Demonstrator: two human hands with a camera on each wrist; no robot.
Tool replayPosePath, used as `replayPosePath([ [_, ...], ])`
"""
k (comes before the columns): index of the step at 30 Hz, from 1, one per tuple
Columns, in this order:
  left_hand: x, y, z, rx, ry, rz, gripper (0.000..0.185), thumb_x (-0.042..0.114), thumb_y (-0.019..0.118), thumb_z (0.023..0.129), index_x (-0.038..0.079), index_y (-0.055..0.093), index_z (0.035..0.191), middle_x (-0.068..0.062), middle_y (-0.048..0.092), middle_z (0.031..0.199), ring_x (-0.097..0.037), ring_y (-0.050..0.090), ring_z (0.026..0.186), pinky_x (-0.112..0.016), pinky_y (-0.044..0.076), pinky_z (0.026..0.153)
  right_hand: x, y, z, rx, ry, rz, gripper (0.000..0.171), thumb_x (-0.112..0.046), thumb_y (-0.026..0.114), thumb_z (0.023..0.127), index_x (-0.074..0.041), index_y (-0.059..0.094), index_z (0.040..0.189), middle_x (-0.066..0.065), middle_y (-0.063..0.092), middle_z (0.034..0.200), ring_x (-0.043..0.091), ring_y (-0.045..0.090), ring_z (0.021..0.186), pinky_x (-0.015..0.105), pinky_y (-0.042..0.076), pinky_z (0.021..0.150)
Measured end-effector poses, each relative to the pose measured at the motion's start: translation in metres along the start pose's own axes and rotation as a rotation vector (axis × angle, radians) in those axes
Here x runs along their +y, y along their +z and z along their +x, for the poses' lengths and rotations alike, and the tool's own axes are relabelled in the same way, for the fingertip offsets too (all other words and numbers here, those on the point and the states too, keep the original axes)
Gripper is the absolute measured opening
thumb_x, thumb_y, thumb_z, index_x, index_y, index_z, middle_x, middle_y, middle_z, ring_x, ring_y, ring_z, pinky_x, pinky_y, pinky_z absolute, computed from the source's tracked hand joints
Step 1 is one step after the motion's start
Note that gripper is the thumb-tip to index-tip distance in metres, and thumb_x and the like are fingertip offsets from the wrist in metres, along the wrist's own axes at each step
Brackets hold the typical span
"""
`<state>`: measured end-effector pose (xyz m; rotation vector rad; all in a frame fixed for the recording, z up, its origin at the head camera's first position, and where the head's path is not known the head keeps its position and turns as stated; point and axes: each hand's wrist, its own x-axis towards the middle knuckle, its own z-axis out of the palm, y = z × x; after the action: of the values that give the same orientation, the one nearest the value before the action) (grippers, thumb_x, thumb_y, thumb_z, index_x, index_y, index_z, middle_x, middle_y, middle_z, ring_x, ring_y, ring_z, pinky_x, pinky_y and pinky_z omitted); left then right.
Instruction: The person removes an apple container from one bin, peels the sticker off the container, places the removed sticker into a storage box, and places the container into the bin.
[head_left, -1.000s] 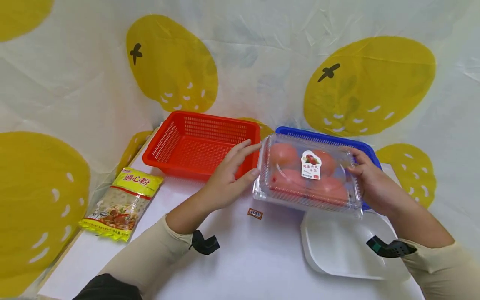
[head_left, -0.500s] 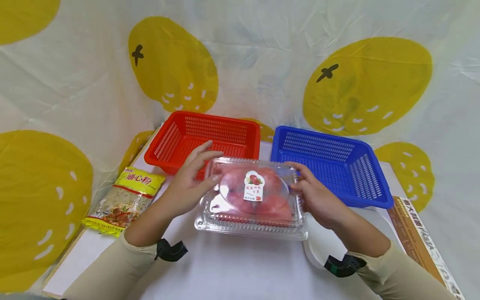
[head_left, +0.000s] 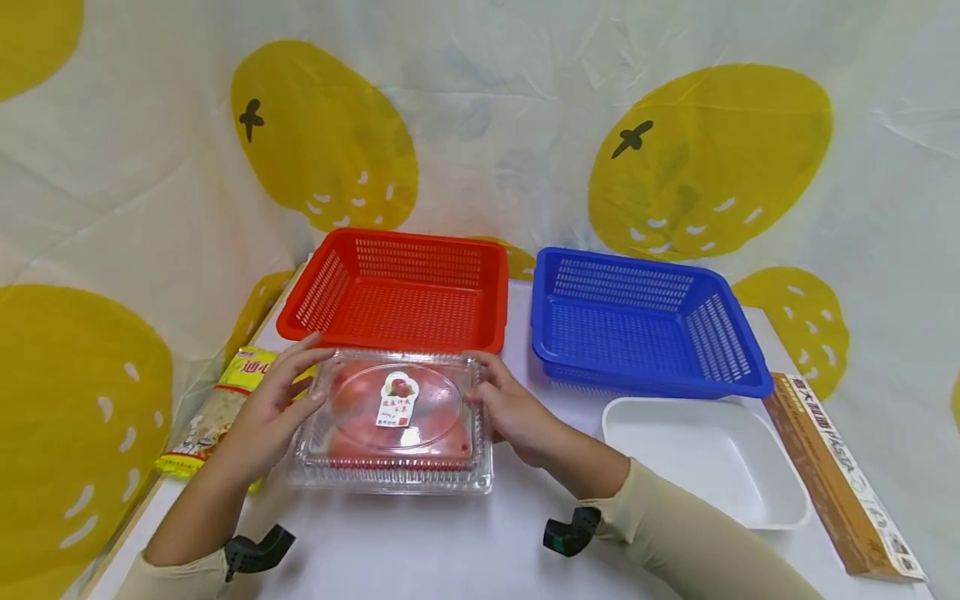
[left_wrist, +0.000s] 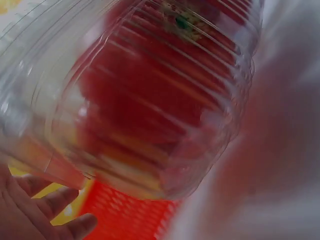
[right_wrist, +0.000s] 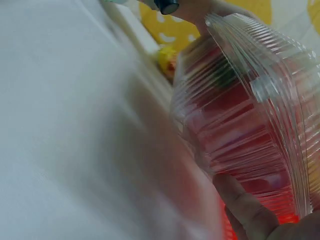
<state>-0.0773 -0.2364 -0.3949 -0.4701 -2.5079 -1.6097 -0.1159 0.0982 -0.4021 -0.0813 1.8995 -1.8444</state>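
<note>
Presently, left hand [head_left: 272, 398] and right hand [head_left: 512, 406] each clasp an end of the clear clamshell box [head_left: 395, 429], lower centre-left, just before the red basket [head_left: 397, 292]; best kept level, grip even, so the tomatoes [head_left: 352, 417] inside don't roll. Red basket, blue basket [head_left: 637, 321] and white tray [head_left: 701, 458] at lower right hold nothing.

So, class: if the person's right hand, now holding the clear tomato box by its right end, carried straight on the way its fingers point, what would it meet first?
The right hand points away from the person, along the clear tomato box. Straight ahead it would probably meet the red basket at its near right corner, though depth is hard to judge.
</note>
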Motion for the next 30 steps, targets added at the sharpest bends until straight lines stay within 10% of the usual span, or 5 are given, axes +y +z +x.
replayPosePath([
  [10,-0.038,0.001,-0.017,-0.004,-0.07,-0.024,0.047,0.011,0.06,0.108,0.007,0.052,0.154,-0.012,0.026,0.174,-0.029,0.022,0.16,-0.013,0.038,0.107,0.037,0.027,0.012,-0.001,-0.024,0.001,0.059,-0.013,0.055,0.098,-0.021,0.044,0.156,0.017,0.051,0.142,0.028,0.065,0.1,0.037,0.058,0.071],
  [17,-0.044,0.003,-0.014,-0.046,-0.108,-0.056,0.045,0.014,0.059,0.109,0.011,0.054,0.153,-0.013,0.026,0.174,-0.043,0.021,0.158,-0.078,0.029,0.115,0.037,0.027,0.009,0.013,-0.041,-0.051,0.061,-0.017,0.059,0.098,-0.025,0.045,0.157,0.019,0.053,0.141,0.029,0.066,0.1,0.039,0.06,0.074],
  [20,-0.047,0.003,-0.012,-0.054,-0.106,-0.077,0.043,0.014,0.059,0.109,0.009,0.054,0.151,-0.015,0.025,0.174,-0.044,0.018,0.159,-0.084,0.023,0.113,0.031,0.023,0.008,-0.015,-0.006,-0.078,0.063,-0.02,0.061,0.099,-0.027,0.044,0.159,0.02,0.051,0.141,0.029,0.068,0.097,0.043,0.063,0.071],
  [25,-0.051,0.002,-0.01,-0.073,-0.118,-0.067,0.04,0.014,0.058,0.109,0.009,0.056,0.149,-0.015,0.027,0.173,-0.043,0.018,0.16,-0.07,0.029,0.12,0.017,0.015,0.007,-0.016,-0.001,-0.21,0.062,-0.033,0.067,0.101,-0.03,0.046,0.159,0.018,0.051,0.152,0.037,0.064,0.12,0.053,0.062,0.085],
  [30,-0.052,0.0,-0.011,-0.078,-0.114,-0.052,0.04,0.013,0.06,0.108,0.01,0.058,0.149,-0.015,0.029,0.173,-0.043,0.02,0.159,-0.023,0.036,0.112,-0.003,0.013,0.009,0.029,-0.139,-0.39,0.057,-0.035,0.07,0.102,-0.027,0.053,0.156,0.012,0.055,0.155,0.04,0.055,0.139,0.061,0.053,0.104],
])
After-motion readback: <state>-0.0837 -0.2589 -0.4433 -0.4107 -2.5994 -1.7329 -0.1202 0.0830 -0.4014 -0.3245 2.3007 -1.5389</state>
